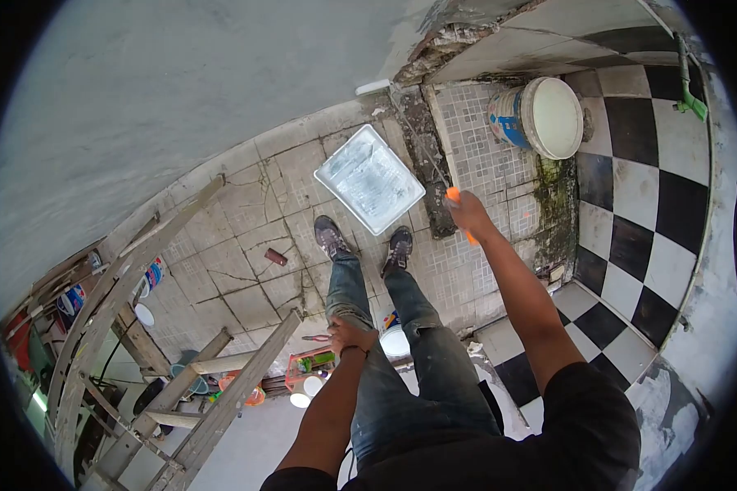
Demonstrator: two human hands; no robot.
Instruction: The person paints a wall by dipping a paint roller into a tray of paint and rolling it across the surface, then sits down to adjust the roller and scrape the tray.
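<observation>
My right hand [469,214] is closed around the orange handle of a paint roller [454,195]. Its thin metal rod runs toward the wall, and a white roller sleeve shows at the foot of the wall. My left hand [352,335] is by my left thigh, closed on a small red-handled tool that looks like pliers [316,337]. On the tiled floor in front of my feet lies a white paint tray [326,174], coated with pale wet paint. The roller's sleeve is apart from the tray, beyond its far right side.
A large paint bucket [508,114] stands at the right near black-and-white tiles [633,135]. To the left is a wooden ladder [246,380]. A reddish-brown block [276,257] lies on the floor. Behind me are a white tub [395,342] and a red crate [299,372].
</observation>
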